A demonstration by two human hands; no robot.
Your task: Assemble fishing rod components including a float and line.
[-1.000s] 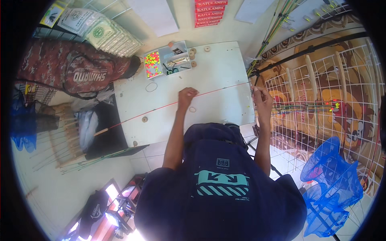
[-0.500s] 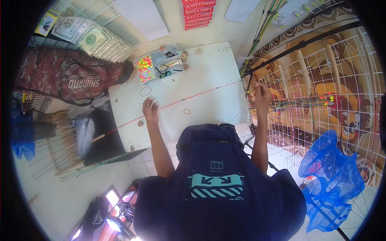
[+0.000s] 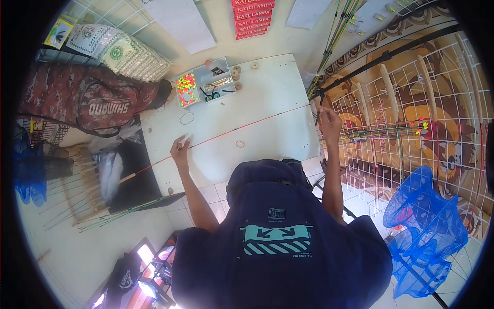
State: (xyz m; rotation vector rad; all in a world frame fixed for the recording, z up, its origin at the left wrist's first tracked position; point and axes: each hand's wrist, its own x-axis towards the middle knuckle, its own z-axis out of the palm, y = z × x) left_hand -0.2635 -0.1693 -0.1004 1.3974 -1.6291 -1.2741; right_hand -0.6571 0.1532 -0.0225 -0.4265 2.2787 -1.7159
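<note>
Many bright beads [image 3: 186, 84] in compartment box [image 3: 206, 88]

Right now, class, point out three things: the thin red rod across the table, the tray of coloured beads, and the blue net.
thin red rod [image 3: 242, 129], head view, mid-shaft between the hands.
tray of coloured beads [image 3: 187, 87], head view, on the bead compartment.
blue net [image 3: 427, 232], head view, on its mesh.

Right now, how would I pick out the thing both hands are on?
Start at the white rectangular tabletop. A long thin red rod lies slantwise across it, from the left hand near the front left edge up to the right hand past the right edge. Unlike the small rings and discs nearby, it is one straight red line spanning the whole table.
</note>
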